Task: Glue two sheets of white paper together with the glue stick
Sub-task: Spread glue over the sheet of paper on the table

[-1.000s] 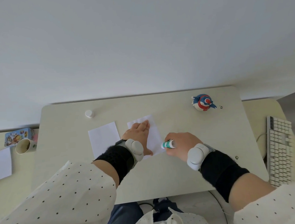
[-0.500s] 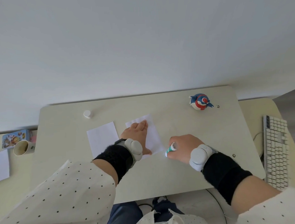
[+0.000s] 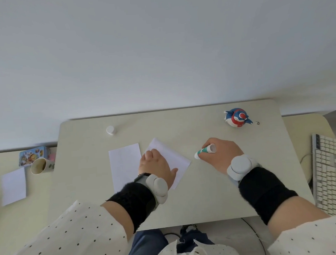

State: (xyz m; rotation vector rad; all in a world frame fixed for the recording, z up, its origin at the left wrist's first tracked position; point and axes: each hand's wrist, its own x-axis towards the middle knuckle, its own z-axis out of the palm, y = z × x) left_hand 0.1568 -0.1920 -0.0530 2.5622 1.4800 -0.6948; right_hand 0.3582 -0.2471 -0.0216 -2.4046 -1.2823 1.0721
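One grip (image 3: 220, 154) encloses glue stick (image 3: 204, 151).

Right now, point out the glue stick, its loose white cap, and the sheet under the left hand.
glue stick (image 3: 203, 151): head view, on its green-patterned barrel.
white cap (image 3: 111, 130): head view, on its top face.
sheet under the left hand (image 3: 172, 156): head view, on its bare right part.

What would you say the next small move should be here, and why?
Probably set the glue stick down and lift the left sheet onto the tilted sheet. The right hand holds the stick off the paper, tip down on the table; the left hand presses the tilted sheet flat.
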